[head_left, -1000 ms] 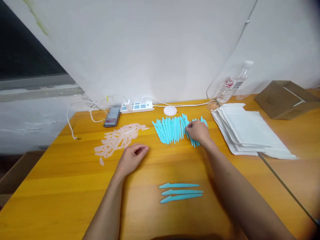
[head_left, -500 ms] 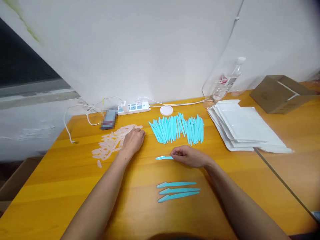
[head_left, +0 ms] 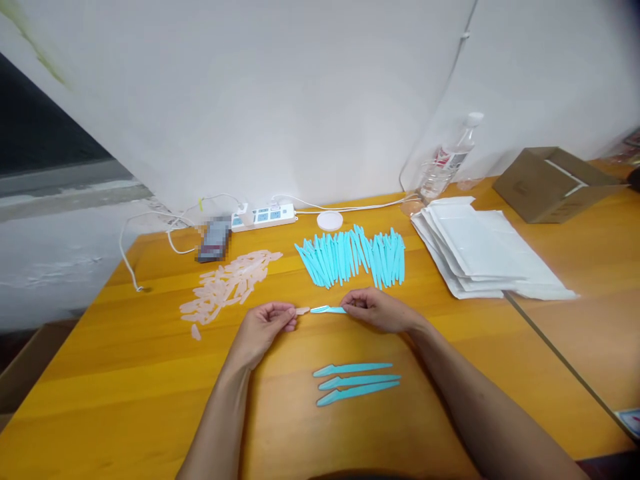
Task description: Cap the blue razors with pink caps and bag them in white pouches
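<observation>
Between the fingertips of my left hand [head_left: 267, 327] is a small translucent pinkish blade cover [head_left: 303, 311]. My right hand [head_left: 375, 310] pinches a turquoise eyebrow razor [head_left: 326, 309] by its handle, blade end pointing left. A small gap separates the cover from the razor's tip. Below my hands, three turquoise razors [head_left: 357, 381] lie side by side on the wooden table [head_left: 280, 427]. Many more razors [head_left: 340, 257] are spread in a row beyond my right hand. A loose pile of blade covers [head_left: 225, 287] lies to the left, with one cover [head_left: 195, 332] apart from it.
Along the wall are a power strip [head_left: 265, 217] with white cables, a blurred phone-like device [head_left: 214, 239] and a white round lid [head_left: 330, 221]. To the right stand a plastic bottle [head_left: 447, 163], white padded envelopes [head_left: 485, 250] and a cardboard box [head_left: 545, 187].
My left hand has come from the pile toward me and right, with a blade cover now in its fingers. My right hand stays almost in place, still holding the razor.
</observation>
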Demonstrator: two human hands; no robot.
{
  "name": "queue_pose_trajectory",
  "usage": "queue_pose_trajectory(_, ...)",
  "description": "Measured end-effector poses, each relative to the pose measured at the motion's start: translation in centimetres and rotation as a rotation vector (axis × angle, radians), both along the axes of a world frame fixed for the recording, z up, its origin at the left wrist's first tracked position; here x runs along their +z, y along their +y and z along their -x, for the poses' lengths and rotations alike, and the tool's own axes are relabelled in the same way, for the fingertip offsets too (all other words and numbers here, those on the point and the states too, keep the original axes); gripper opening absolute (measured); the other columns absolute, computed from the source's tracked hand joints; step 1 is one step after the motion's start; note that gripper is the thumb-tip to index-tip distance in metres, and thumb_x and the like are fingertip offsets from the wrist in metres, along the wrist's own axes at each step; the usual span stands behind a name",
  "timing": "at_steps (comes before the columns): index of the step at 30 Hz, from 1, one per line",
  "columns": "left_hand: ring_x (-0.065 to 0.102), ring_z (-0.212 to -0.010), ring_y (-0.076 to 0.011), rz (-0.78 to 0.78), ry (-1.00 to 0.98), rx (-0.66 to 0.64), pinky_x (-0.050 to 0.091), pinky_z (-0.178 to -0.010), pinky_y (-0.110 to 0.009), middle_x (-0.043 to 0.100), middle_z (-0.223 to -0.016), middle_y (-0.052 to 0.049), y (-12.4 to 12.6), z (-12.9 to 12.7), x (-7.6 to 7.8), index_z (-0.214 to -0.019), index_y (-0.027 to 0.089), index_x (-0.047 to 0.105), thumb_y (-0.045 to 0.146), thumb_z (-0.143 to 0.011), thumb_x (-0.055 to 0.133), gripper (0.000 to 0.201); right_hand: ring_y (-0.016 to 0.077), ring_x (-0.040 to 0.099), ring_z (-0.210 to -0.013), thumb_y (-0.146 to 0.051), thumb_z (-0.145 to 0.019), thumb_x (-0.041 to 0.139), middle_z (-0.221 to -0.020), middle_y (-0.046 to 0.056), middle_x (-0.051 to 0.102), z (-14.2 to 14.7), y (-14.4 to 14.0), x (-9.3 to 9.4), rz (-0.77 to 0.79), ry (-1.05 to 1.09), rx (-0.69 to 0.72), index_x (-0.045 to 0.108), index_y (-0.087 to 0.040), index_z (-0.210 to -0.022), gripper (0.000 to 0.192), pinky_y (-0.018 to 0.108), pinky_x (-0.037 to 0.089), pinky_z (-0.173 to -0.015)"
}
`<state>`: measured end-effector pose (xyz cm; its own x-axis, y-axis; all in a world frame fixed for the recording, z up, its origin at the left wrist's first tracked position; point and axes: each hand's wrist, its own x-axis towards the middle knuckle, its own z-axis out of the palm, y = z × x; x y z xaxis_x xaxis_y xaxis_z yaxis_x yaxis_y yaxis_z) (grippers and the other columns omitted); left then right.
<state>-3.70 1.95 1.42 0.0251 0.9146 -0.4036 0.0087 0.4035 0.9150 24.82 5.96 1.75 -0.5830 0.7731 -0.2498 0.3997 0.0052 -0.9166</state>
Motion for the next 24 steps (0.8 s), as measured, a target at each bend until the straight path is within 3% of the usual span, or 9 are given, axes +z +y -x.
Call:
queue_pose_trajectory(10, 0.07, -0.073, -0.0161, -0.04, 0.025, 0.005, 0.057, -0.077, -0.031, 0.077, -0.08, -0.007, 0.2, 0.0, 0.1, -0.091, 0.013, 0.074, 0.051, -0.066, 0.088, 0.048, 0.0091, 0.032, -0.058, -0.058, -0.09, 0.053, -0.064, -0.006, 0.041, 0.0, 0.0, 0.3, 0.031, 0.0, 0.002, 0.064, -0.015, -0.087, 0.045, 0.023, 0.028, -0.053)
queue_pose_trajectory(15, 0.068, -0.07, -0.0151, -0.038, 0.055, -0.092, 0.054, -0.072, -0.028, 0.076, -0.079, -0.007, -0.2, -1.7, 0.0, -0.09, 0.013, 0.073, 0.053, -0.068, 0.085, 0.047, 0.0095, 0.035, -0.058, -0.053, -0.091, 0.052, -0.065, -0.005, 0.045, 0.0, 0.1, 0.3, 0.01, -0.018, 0.011, 0.067, -0.014, -0.091, 0.041, 0.023, 0.029, -0.053)
queue_pose_trajectory(19, 0.064, -0.068, -0.0145, -0.126, 0.184, -0.302, 0.049, -0.065, -0.025, 0.074, -0.078, -0.006, -0.9, -3.0, 0.1, -0.089, 0.014, 0.075, 0.052, -0.08, 0.075, 0.039, 0.01, 0.038, -0.058, -0.042, -0.091, 0.055, -0.065, -0.003, 0.053, -0.2, -0.5, 0.9, -0.064, -0.068, 0.099, 0.07, -0.015, -0.086, 0.031, 0.023, 0.03, -0.054)
queue_pose_trajectory(24, 0.058, -0.065, -0.0138, -0.328, 0.465, -0.641, 0.04, -0.059, -0.023, 0.069, -0.07, -0.002, -2.0, -2.7, 1.7, -0.078, 0.019, 0.077, 0.038, -0.089, 0.066, 0.025, 0.011, 0.043, -0.058, -0.024, -0.08, 0.064, -0.064, 0.001, 0.063, 0.2, -2.0, 2.8, -0.189, -0.163, 0.258, 0.073, -0.017, -0.067, 0.017, 0.025, 0.031, -0.057)
